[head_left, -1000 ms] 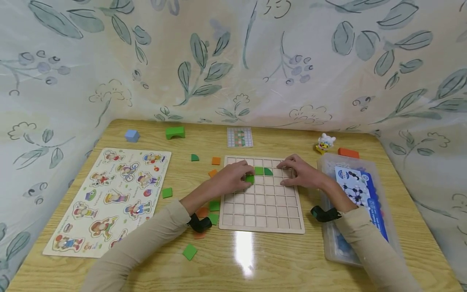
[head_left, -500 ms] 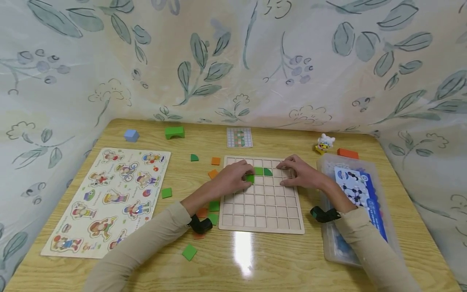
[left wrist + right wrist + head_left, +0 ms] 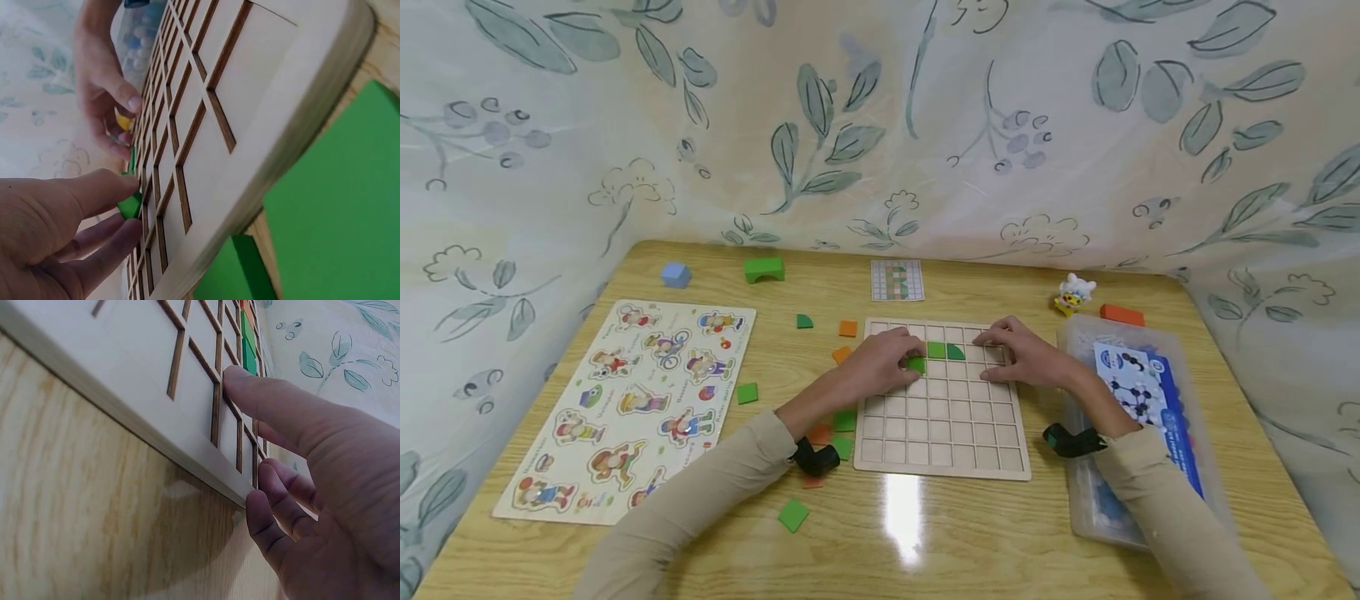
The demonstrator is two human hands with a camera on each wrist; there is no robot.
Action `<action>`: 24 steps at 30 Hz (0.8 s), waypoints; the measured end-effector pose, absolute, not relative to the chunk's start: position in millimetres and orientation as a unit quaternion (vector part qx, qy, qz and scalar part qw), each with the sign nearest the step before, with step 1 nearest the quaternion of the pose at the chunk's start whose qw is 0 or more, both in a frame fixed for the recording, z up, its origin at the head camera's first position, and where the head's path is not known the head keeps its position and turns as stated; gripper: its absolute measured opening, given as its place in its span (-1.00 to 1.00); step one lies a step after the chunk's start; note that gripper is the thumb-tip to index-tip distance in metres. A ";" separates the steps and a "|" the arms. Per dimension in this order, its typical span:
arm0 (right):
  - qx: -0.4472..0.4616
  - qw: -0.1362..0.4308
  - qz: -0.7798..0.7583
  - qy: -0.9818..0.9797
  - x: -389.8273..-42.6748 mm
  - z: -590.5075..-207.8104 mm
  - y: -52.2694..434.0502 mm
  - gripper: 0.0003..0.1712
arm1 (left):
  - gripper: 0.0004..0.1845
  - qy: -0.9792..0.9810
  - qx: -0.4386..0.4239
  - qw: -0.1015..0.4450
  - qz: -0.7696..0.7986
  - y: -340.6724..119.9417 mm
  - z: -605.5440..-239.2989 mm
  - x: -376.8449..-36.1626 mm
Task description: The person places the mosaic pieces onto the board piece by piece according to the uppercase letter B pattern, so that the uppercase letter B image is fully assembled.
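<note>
My left hand [image 3: 883, 364] pinches a green square tile [image 3: 916, 365] between thumb and fingers, low over the wooden grid board [image 3: 951, 477]. Beside it, another green square tile [image 3: 936, 350] and a dark green quarter-round tile [image 3: 955, 352] lie in the board's upper row. In the left wrist view the pinched tile's edge shows between the fingertips. My right hand [image 3: 1021, 357] rests at the board's right side, holding no tile. The right wrist view shows its thumb on the grid and its other fingers along the board's edge [image 3: 212, 478].
Loose green tiles [image 3: 793, 515] and orange tiles [image 3: 847, 328] lie left of the board. A picture puzzle [image 3: 655, 367] is farther left. A pattern card [image 3: 897, 281] lies behind the board. A plastic box [image 3: 1086, 517] stands under the right forearm, near a toy figure [image 3: 1074, 293].
</note>
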State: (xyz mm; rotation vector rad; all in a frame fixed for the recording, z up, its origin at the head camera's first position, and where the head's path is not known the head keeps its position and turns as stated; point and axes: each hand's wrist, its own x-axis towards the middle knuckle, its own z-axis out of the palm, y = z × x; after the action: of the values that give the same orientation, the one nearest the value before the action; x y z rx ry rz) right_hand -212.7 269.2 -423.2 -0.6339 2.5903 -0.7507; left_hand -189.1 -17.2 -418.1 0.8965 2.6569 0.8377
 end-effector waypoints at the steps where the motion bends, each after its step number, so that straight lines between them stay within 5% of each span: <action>1: -0.225 0.185 -0.267 0.919 -212.6 -423.5 269.1 -0.41 | -0.72 0.903 0.304 0.107 0.284 -17.1 -418.4 -188.8; 24: -0.232 0.186 -0.270 0.916 -213.4 -421.6 269.9 -0.40 | -0.68 0.909 0.315 0.101 0.252 -14.4 -416.4 -183.8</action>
State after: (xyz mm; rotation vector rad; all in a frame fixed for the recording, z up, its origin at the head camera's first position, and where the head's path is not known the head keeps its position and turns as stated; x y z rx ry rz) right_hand -213.4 269.9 -421.6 -0.6533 2.5796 -0.7595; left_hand -183.8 -14.4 -416.4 0.9319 2.6860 0.7454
